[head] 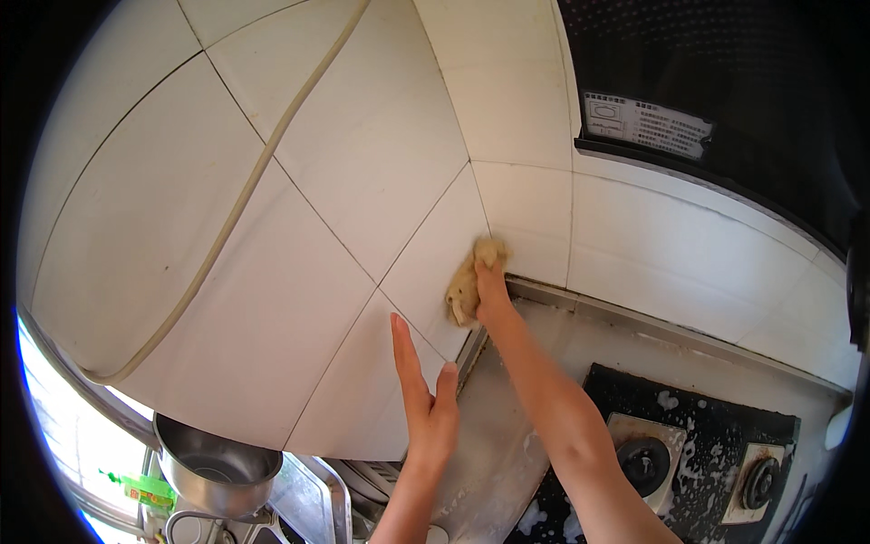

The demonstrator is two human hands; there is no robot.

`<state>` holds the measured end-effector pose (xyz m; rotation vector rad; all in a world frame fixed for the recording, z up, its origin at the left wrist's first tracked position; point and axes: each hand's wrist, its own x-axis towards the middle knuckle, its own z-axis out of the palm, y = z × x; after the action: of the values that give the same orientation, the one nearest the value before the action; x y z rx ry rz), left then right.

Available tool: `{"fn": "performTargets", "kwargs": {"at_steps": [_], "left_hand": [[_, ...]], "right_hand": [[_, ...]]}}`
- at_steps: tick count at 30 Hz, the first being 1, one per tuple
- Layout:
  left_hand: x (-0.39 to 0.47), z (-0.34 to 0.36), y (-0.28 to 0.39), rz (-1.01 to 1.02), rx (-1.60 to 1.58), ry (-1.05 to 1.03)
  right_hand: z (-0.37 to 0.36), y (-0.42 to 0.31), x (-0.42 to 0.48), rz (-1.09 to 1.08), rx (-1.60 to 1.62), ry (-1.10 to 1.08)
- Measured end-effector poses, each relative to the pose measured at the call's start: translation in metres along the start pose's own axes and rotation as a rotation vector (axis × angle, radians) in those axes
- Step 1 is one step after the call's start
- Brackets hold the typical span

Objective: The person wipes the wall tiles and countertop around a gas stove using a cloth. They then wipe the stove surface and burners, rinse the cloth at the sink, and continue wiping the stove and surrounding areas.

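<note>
My right hand grips a crumpled, yellowish-beige cloth and presses it on the white wall tiles at the inner corner, just above the counter's raised metal edge. To its left, my left hand is held up in front of the tiled wall with thumb and fingers apart and nothing in it. Below my right forearm lies a black gas stove splashed with white foam; its round burners show at the lower right.
A dark range hood overhangs at the upper right. A beige cable runs down the left wall. At the lower left stand a steel pot, a metal tray and a green bottle. The metal counter looks wet.
</note>
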<state>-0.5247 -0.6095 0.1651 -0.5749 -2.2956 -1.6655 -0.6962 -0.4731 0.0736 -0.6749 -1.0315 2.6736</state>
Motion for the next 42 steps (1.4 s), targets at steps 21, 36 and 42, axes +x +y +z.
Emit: {"fn": "performTargets", "kwargs": {"at_steps": [21, 36, 42], "left_hand": [[-0.029, 0.003, 0.023, 0.005, -0.041, 0.011], [-0.087, -0.034, 0.044, 0.225, 0.305, 0.220], [-0.114, -0.038, 0.010, -0.145, 0.534, -0.265]], "right_hand": [[0.002, 0.027, -0.021, 0.060, -0.246, 0.049], [0.028, 0.079, -0.089, -0.844, -0.412, -0.116], [-0.006, 0.118, -0.106, 0.046, -0.351, 0.047]]}}
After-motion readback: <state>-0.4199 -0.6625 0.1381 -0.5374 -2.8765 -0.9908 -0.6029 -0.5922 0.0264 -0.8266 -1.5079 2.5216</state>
